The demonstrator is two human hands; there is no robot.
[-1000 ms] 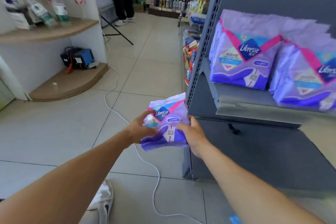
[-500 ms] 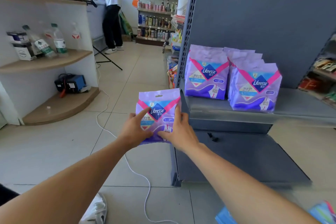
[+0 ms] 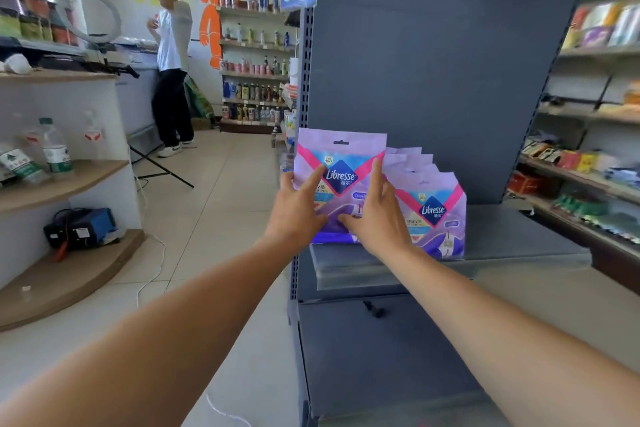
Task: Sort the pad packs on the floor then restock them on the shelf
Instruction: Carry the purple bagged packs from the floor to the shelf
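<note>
A purple Libresse pad pack (image 3: 341, 163) stands upright at the left end of the grey shelf (image 3: 519, 239). My left hand (image 3: 296, 210) holds its left side, thumb at the edge and index finger stretched up over the front. My right hand (image 3: 379, 215) holds its right side, fingers spread over the front. To the right stands a row of several matching pad packs (image 3: 433, 211), one behind another. Whether the held pack's bottom rests on the shelf is hidden by my hands.
The grey shelf unit has a tall back panel (image 3: 433, 62) and a lower shelf (image 3: 381, 350). A person (image 3: 171, 62) stands down the aisle. A white cable (image 3: 152, 263) lies on the tiled floor. Water bottles (image 3: 55, 149) stand on the left counter shelf.
Both hands have raised the pack from below shelf level up and to the right, to the shelf's left end beside the row. My view has tilted upward.
</note>
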